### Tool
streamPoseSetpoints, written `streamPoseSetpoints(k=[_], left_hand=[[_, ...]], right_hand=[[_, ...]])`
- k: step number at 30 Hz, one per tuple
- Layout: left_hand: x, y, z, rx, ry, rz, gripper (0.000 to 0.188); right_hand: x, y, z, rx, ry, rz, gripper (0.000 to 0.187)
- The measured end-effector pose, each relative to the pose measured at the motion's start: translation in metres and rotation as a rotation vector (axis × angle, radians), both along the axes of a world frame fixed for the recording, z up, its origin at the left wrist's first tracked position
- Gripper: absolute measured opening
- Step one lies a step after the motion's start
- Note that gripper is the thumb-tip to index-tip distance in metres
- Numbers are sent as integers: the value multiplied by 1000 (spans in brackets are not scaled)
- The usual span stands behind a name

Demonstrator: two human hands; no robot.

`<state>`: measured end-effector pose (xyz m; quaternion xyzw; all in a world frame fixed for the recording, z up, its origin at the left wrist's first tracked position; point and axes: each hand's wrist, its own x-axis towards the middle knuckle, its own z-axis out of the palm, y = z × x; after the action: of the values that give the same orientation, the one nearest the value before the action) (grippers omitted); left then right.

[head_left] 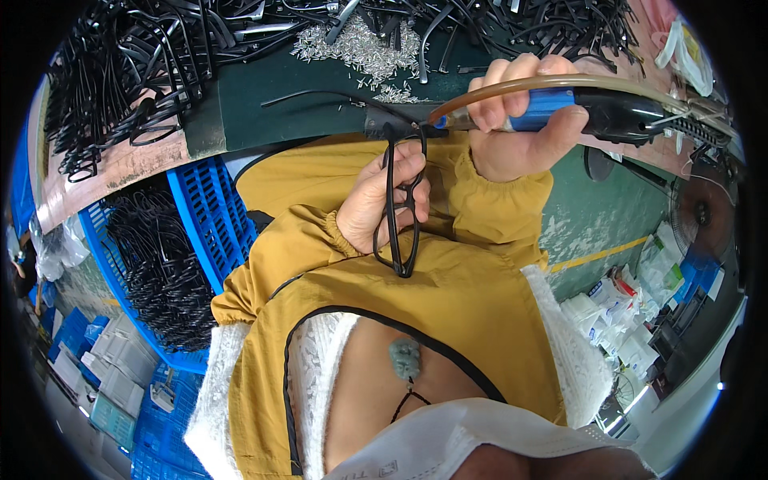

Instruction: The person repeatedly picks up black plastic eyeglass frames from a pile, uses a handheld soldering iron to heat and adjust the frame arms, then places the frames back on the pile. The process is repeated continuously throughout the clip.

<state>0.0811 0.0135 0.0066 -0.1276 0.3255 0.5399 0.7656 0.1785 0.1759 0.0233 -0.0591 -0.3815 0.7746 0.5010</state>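
Note:
My left hand is closed round a black eyeglass frame, held upright at the table's near edge. One thin black temple stretches left from the frame's hinge over the dark table mat. In my right hand is a blue and black electric screwdriver, lying sideways with its tip at the hinge. A brownish curved hose runs over that hand and ends near the same hinge. Whether the tip touches a screw is too small to tell. Beneath the hinge, a dark block sits on the table edge.
Tiny silver screws lie heaped on the dark mat. Black temples and frames pile up at the left and back. A blue basket at lower left holds many black frames. A fan stands at right.

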Motion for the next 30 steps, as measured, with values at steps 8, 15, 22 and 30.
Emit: streamPoseSetpoints(k=[8,15,22,30], left_hand=[[1,0,-5,-4,-4,-5,27],[0,2,-5,20,-52,-2,31],[-12,0,8,-1,60,-98,36],[-55,-3,19,141,71,62,55]], right_hand=[[-5,-8,1,-33,-77,-7,47],[-8,-6,-4,26,-99,71,45],[-15,37,-13,-4,-46,-137,51],[-16,55,-34,13,-129,-278,48]])
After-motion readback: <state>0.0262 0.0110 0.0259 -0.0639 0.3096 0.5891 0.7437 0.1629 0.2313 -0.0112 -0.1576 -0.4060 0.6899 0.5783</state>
